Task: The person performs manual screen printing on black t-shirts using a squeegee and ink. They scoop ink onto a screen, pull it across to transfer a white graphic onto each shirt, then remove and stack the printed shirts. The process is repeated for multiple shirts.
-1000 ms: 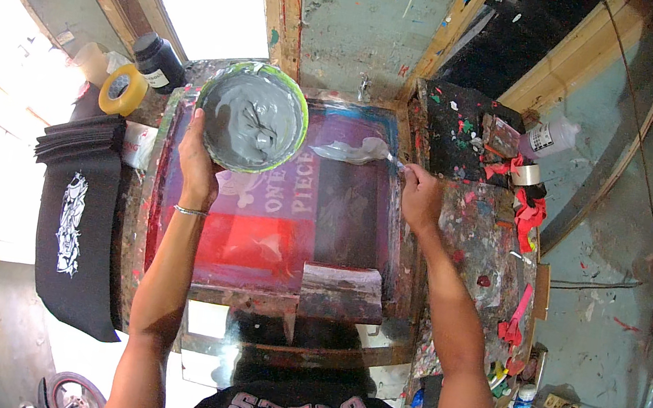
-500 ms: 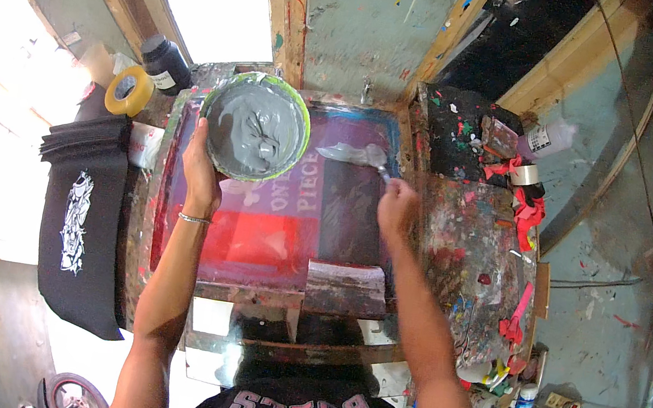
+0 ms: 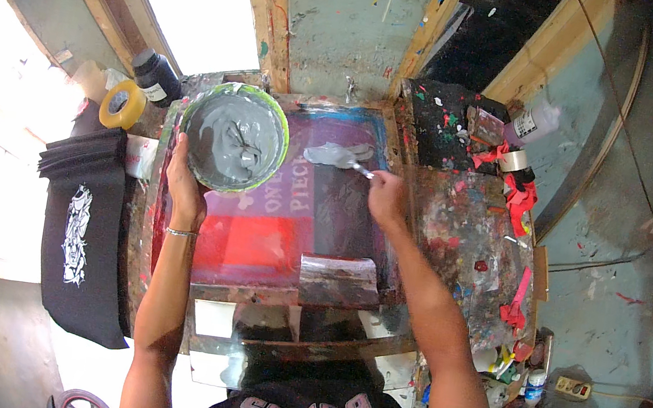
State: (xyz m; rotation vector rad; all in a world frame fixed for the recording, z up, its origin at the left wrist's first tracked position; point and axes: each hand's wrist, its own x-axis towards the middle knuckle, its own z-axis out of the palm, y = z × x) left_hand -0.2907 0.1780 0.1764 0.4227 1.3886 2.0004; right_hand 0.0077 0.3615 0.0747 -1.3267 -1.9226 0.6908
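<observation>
Right hand (image 3: 388, 200) has shifted inward, tub (image 3: 285, 146) a bit nearer the body since a second ago. Right grip: fingers wrapped tight on the handle of a spatula (image 3: 361, 170), blade loaded with grey ink. Left hand (image 3: 188, 193): thumb up along the tub's side, tub held; remaining fingers mostly hidden. Spatula is over the dark part of the printing screen (image 3: 253, 248); I can't tell if the blade touches. Tub is over the screen's upper left. Screen is purple with a red patch; dark flat block (image 3: 339, 279) at its near edge. Workbench (image 3: 448, 229) is paint-splattered. Left side: tape roll (image 3: 122, 105), dark bottle (image 3: 155, 78), printed black fabric (image 3: 56, 229). Right side: red rags (image 3: 520, 204), clear bottle (image 3: 534, 123). Stained pale wall (image 3: 352, 24) behind. I see both forearms reaching forward, left straighter, right angled inward.
</observation>
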